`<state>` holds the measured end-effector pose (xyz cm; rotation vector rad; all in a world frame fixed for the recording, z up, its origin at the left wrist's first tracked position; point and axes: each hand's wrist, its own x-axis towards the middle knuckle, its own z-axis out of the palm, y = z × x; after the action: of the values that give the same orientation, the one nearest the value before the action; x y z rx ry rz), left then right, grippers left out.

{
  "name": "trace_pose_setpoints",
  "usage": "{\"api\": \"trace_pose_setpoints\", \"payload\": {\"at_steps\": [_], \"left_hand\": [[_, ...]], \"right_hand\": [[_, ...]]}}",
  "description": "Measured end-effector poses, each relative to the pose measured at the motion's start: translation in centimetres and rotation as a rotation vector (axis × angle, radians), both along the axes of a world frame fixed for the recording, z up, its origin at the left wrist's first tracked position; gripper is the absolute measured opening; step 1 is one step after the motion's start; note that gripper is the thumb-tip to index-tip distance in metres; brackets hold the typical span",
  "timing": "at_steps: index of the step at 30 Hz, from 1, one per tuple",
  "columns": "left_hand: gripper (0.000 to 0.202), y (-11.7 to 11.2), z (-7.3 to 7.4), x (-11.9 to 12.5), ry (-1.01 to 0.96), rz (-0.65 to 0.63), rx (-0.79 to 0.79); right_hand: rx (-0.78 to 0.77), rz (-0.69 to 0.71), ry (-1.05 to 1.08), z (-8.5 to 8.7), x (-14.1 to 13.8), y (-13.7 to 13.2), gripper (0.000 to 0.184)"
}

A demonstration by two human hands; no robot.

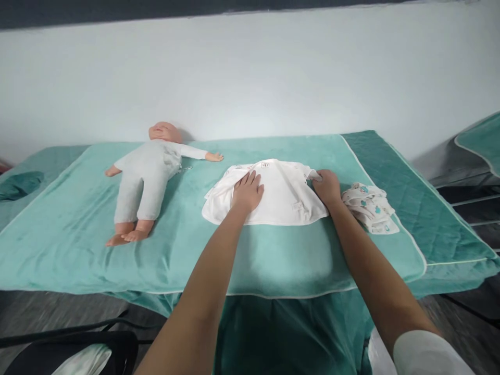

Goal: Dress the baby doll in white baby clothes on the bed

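Note:
A small white baby shirt [279, 192] lies spread on the teal bed cover, its neck tag toward the wall. My left hand [248, 192] rests flat on the left part of the shirt, fingers stretched out. At the right side, my right hand [327, 186] pinches the edge of the shirt near its sleeve. Just right of that hand sits a crumpled white garment with a teal print [369, 207]. A baby doll [144, 166] in pale grey-white cloth lies on its back at the left, one arm reaching toward the shirt.
The teal cover [78, 224] drapes over the bed, with its front edge hanging down before me. Behind it rises a white wall [250, 78]. A black chair [113, 349] with cloth on it stands at the lower left. Metal bars [476, 200] show at the far right.

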<state>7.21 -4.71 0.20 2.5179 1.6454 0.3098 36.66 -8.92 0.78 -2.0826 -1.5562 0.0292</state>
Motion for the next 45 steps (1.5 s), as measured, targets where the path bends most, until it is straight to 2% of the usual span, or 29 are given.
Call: {"api": "trace_pose_setpoints", "payload": {"at_steps": [2,6,9,12,16,18,20,23,26,31,33,35,38,41,45], "left_hand": [[0.059,0.4,0.0,0.1,0.009,-0.006,-0.001],[0.059,1.4,0.0,0.3,0.011,-0.011,-0.025],[0.058,2.2,0.0,0.6,0.001,-0.018,-0.04],[0.058,3.0,-0.1,0.9,-0.019,-0.023,-0.042],[0.057,3.6,-0.1,1.0,-0.037,-0.034,-0.043],[0.057,3.7,-0.2,1.0,-0.048,-0.036,-0.037],[0.056,3.8,-0.2,1.0,-0.066,-0.033,-0.034],[0.055,3.8,-0.3,1.0,-0.09,-0.023,-0.042],[0.054,3.9,-0.4,1.0,-0.105,-0.022,-0.047],[0.054,3.8,-0.4,1.0,-0.117,-0.032,-0.022],[0.054,3.8,-0.4,0.9,-0.112,-0.031,-0.021],[0.054,3.7,-0.4,0.9,-0.108,-0.032,-0.02],[0.055,3.8,-0.4,0.9,-0.104,-0.03,-0.022],[0.056,3.8,-0.4,0.9,-0.089,-0.022,-0.044],[0.059,3.3,-0.2,1.2,-0.051,-0.005,-0.061]], "right_hand": [[0.092,-0.043,-0.022,-0.2,0.3,0.2,0.031],[0.353,-0.149,-0.042,-0.1,1.6,0.8,0.03],[0.445,-0.15,-0.008,-0.7,2.3,1.3,0.031],[0.45,-0.147,0.068,-1.5,2.8,2.4,0.031],[0.323,-0.272,0.369,-1.7,3.4,4.4,0.038],[0.276,-0.284,0.456,-1.5,3.6,4.9,0.039],[0.288,-0.265,0.465,-1.2,3.7,4.9,0.036],[0.398,-0.303,0.433,-0.8,3.8,4.3,0.03],[0.468,-0.342,0.354,-0.7,4.2,3.7,0.033],[0.302,-0.36,0.105,-0.6,3.9,3.0,0.039],[0.277,-0.244,-0.003,-0.5,3.2,2.6,0.039],[0.247,-0.052,-0.082,-0.4,2.2,2.3,0.041],[0.037,0.136,-0.157,-0.8,0.8,2.1,0.052],[-0.168,0.133,-0.192,-1.2,0.1,2.2,0.061],[-0.222,0.097,-0.217,-1.2,-0.1,2.4,0.064]]}}
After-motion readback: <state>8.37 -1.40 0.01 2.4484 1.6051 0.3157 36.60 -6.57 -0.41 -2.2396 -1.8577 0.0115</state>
